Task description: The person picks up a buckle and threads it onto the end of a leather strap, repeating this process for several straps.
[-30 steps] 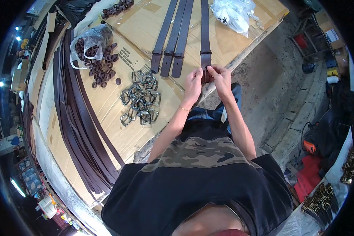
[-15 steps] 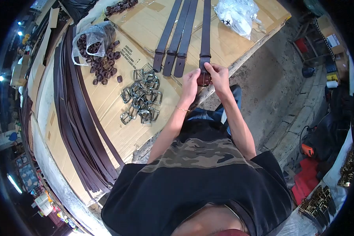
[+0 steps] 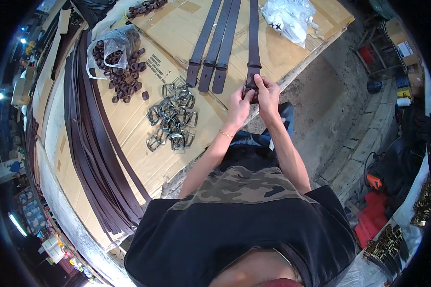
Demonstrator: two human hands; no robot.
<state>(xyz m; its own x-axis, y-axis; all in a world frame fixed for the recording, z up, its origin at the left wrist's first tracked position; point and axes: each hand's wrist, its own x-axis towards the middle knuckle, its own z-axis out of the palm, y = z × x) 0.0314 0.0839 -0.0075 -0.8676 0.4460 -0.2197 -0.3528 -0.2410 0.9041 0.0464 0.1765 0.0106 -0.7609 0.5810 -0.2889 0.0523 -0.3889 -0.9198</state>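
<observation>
A dark brown leather belt strap (image 3: 254,43) runs down to the table's near edge, with a loop around it just above my hands. My left hand (image 3: 241,103) is closed on the strap's end, thumb and fingers pressed together there. On the other side my right hand (image 3: 267,93) pinches the same end, its thumb lying on top. The buckle at this end is mostly hidden by my fingers. Left of it lie three more straps (image 3: 221,52) with loops near their ends. A pile of metal buckles (image 3: 171,117) rests to the left of my hands.
Brown leather loops (image 3: 124,85) spill from a clear plastic bag (image 3: 127,40). Long dark straps (image 3: 88,129) lie along the left of the cardboard-covered table (image 3: 163,38). A white plastic bag (image 3: 292,21) sits at the far right. Gold-coloured buckles (image 3: 387,244) lie at lower right.
The belt's buckle showed between my hands before and is now mostly covered. My left hand has moved slightly right and down, and its fingers have closed in around the strap's end.
</observation>
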